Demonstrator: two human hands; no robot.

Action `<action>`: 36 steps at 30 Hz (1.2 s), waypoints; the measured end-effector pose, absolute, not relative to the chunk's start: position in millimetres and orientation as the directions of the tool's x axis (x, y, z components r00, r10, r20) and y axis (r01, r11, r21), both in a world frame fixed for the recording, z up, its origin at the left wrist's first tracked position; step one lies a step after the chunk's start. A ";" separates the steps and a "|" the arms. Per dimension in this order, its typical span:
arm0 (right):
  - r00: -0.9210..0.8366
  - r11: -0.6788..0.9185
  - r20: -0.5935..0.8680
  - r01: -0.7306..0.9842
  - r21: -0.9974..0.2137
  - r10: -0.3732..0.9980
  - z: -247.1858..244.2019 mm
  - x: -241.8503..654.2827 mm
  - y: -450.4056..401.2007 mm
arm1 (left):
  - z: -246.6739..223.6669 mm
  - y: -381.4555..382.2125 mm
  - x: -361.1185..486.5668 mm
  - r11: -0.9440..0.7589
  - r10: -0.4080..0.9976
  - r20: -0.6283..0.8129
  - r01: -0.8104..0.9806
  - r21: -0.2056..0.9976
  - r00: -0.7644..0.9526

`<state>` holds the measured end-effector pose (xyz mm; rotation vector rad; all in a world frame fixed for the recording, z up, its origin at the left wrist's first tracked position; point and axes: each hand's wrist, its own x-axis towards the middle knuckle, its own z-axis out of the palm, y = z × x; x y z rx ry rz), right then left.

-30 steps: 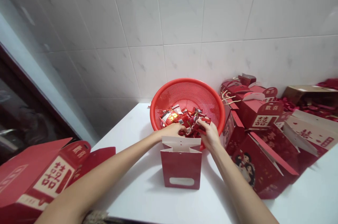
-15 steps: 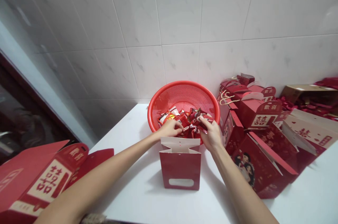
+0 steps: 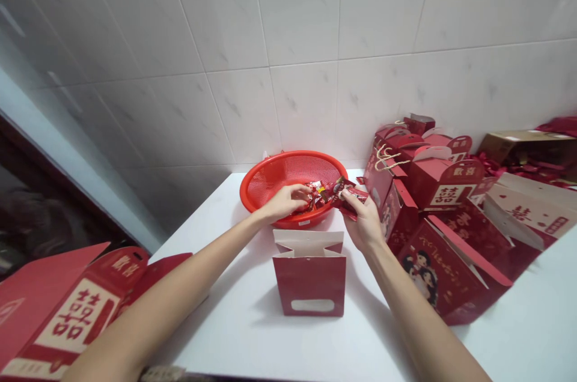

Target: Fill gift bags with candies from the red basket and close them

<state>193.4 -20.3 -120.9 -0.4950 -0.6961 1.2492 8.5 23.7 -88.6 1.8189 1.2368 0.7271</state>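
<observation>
A red perforated basket (image 3: 261, 185) stands against the wall with small wrapped packets (image 3: 321, 193) at its right side. My left hand (image 3: 287, 202) reaches over its front rim, fingers curled at the packets; whether it grips one is hard to see. Dark red wrapped packets (image 3: 345, 193) are pinched in my right hand (image 3: 362, 220), by the basket's right rim. In front of the basket a red paper box (image 3: 310, 283) stands upright, its white-lined top open, between my forearms. Neither hand touches it.
Several red gift boxes (image 3: 446, 178) with handles and rope cords crowd the right of the white table (image 3: 234, 334). More red boxes (image 3: 76, 316) stand at the lower left. A brown carton (image 3: 527, 145) sits at the far right, and a tiled wall rises behind.
The basket has shifted left and tilted, its packets gathered at the right. My right hand has come out to its right rim with packets, while my left hand has moved slightly left and up.
</observation>
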 end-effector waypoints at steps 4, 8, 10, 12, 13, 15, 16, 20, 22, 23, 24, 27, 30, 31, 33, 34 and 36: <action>0.168 0.258 0.197 -0.678 -0.688 0.966 -120.3 192.7 -20.3 | -91.0 23.8 3.2 -0.274 0.921 -0.017 0.679 0.682 0.389; 0.160 0.246 0.189 -0.710 -0.660 0.969 -119.4 192.9 -20.6 | -88.3 28.8 -5.5 -0.208 0.929 -0.138 0.794 0.572 0.343; 0.152 0.240 0.190 -0.720 -0.652 0.970 -118.5 193.2 -21.2 | -87.2 30.7 -8.5 -0.179 0.932 -0.171 0.817 0.549 0.319; 0.149 0.242 0.196 -0.723 -0.647 0.969 -116.9 193.2 -22.2 | -87.4 31.3 -10.1 -0.157 0.935 -0.191 0.831 0.533 0.299; 0.149 0.245 0.201 -0.723 -0.646 0.968 -116.0 193.1 -22.9 | -87.9 31.3 -10.5 -0.151 0.937 -0.190 0.833 0.532 0.292; 0.152 0.253 0.208 -0.716 -0.651 0.966 -114.1 192.5 -24.5 | -89.5 30.8 -10.7 -0.154 0.943 -0.168 0.824 0.545 0.287; 0.156 0.259 0.212 -0.708 -0.657 0.965 -113.4 192.1 -25.3 | -90.4 30.5 -10.8 -0.164 0.943 -0.155 0.816 0.554 0.294; 0.158 0.268 0.220 -0.680 -0.683 0.963 -112.9 190.8 -27.1 | -92.1 30.6 -10.9 -0.191 0.935 -0.149 0.812 0.551 0.321; 0.149 0.265 0.225 -0.682 -0.681 0.963 -113.8 190.9 -26.8 | -90.7 31.0 -10.8 -0.178 0.937 -0.175 0.847 0.501 0.301; 0.144 0.262 0.227 -0.687 -0.678 0.963 -114.3 191.1 -26.5 | -89.3 30.9 -10.7 -0.171 0.937 -0.195 0.868 0.467 0.290; 0.140 0.261 0.230 -0.691 -0.674 0.963 -114.8 191.3 -26.1 | -87.6 30.5 -10.5 -0.167 0.936 -0.213 0.886 0.432 0.280; 0.140 0.260 0.229 -0.700 -0.665 0.963 -115.7 191.9 -25.1 | -81.1 27.5 -9.7 -0.144 0.936 -0.256 0.926 0.349 0.242; 0.150 0.250 0.207 -0.718 -0.649 0.967 -115.9 192.0 -24.9 | -75.7 23.0 -9.2 -0.122 0.937 -0.272 0.934 0.335 0.220; 0.150 0.247 0.203 -0.725 -0.643 0.968 -115.8 191.9 -25.1 | -74.7 21.9 -9.1 -0.116 0.942 -0.258 0.929 0.353 0.215; 0.148 0.249 0.207 -0.728 -0.639 0.967 -115.6 191.6 -25.3 | -74.0 20.6 -9.3 -0.101 0.953 -0.212 0.889 0.446 0.215; 0.149 0.253 0.213 -0.724 -0.641 0.966 -115.5 191.5 -25.3 | -74.2 20.7 -9.5 -0.088 0.957 -0.193 0.847 0.524 0.219; 0.154 0.265 0.223 -0.711 -0.652 0.963 -115.5 191.2 -25.0 | -75.5 22.0 -10.2 -0.058 0.958 -0.158 0.703 0.709 0.239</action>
